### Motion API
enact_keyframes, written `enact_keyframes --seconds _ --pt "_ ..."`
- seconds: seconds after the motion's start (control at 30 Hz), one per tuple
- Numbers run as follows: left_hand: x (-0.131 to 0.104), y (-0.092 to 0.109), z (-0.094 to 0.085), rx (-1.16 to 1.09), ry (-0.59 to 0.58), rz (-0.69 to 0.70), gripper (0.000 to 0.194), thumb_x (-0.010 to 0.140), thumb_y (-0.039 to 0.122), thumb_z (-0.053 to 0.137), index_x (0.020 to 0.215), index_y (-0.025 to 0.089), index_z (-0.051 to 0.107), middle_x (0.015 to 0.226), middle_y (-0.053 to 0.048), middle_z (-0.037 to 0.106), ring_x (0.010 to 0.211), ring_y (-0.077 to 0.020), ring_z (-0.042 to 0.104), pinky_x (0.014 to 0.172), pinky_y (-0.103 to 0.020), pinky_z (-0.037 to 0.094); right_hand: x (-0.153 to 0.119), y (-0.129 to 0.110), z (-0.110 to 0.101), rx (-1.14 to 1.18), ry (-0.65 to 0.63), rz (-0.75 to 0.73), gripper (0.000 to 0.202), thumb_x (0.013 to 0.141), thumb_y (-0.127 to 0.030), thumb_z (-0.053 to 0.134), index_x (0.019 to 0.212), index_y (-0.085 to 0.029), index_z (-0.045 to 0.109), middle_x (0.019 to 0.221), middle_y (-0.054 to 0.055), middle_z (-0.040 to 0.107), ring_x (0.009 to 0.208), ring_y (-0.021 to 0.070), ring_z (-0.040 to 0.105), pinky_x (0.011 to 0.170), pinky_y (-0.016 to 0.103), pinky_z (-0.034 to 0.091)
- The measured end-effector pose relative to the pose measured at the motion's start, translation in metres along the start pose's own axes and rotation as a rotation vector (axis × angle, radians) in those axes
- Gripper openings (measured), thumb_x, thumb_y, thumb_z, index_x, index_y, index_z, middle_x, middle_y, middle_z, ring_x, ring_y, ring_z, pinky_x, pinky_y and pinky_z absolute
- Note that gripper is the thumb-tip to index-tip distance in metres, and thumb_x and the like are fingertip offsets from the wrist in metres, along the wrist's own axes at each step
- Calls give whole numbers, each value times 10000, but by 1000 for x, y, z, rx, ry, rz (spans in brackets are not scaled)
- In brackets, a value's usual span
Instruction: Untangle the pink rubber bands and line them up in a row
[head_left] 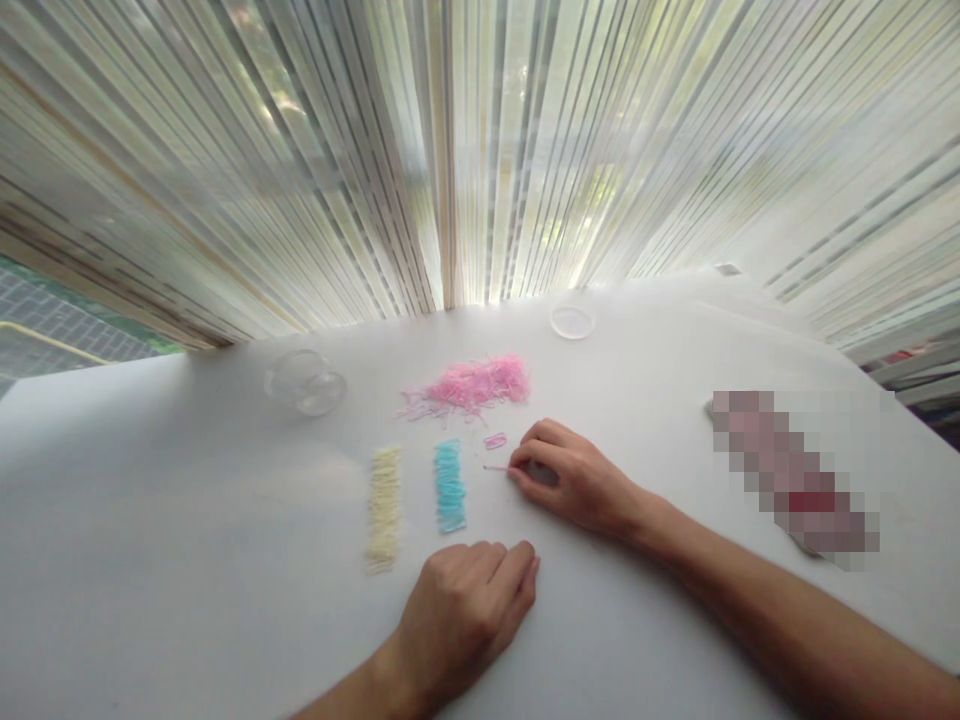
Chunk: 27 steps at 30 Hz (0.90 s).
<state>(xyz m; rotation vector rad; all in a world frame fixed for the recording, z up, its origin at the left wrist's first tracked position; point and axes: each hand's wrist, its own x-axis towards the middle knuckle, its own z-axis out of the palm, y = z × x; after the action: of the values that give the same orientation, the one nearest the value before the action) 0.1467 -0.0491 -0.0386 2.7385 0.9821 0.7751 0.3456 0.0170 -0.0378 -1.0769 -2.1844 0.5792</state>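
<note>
My right hand [566, 475] rests on the white table, thumb and index finger pinched on a thin pink piece [496, 468] that points left. Just above that piece lies a small pink clip-like loop [495, 441]. My left hand [472, 610] lies closed nearer to me; whether anything is inside it is hidden. Beyond it are a column of blue pieces [450, 487] and, farther left, a column of yellow pieces [385, 510]. A loose heap of pink pieces [480, 385] sits behind both columns.
Clear round containers [306, 383] stand at the back left of the white table [187, 540]. Near the back edge lies a clear round lid [573, 322]. A blurred-out flat object [795, 475] is on the right. Striped curtains [450, 150] hang behind the table.
</note>
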Motion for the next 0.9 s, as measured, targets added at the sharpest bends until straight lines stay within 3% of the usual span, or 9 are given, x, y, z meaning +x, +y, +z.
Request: enact_keyframes --seconds 0.27,0.47,0.7,0.9 --pt "-1 -1 0 -16 -6 -8 173 964 168 505 819 186 599 568 31 526 482 -144 506 478 -290 346 -1 2 0 -1 64 10 138 955 -193 532 988 -201 666 913 73 624 839 187 616 773 325 550" --pt "-1 -1 -1 -7 0 -8 184 974 175 497 818 186 595 568 32 531 481 -144 502 487 -293 336 -1 1 -4 26 -6 11 172 874 -133 587 1006 -206 668 953 69 615 885 189 617 810 316 541" --pt "0 -1 -1 -6 2 -5 184 970 172 503 811 188 595 570 34 520 479 -150 495 484 -319 327 -1 4 -2 0 -36 -20 115 884 -125 579 935 -207 641 910 60 601 862 187 601 775 306 535" --pt "-1 -1 0 -4 -6 -6 206 979 179 488 802 187 594 567 34 516 481 -142 489 482 -310 328 0 9 -9 -50 112 11 78 929 -151 541 926 -205 597 888 59 600 804 179 588 738 313 523"
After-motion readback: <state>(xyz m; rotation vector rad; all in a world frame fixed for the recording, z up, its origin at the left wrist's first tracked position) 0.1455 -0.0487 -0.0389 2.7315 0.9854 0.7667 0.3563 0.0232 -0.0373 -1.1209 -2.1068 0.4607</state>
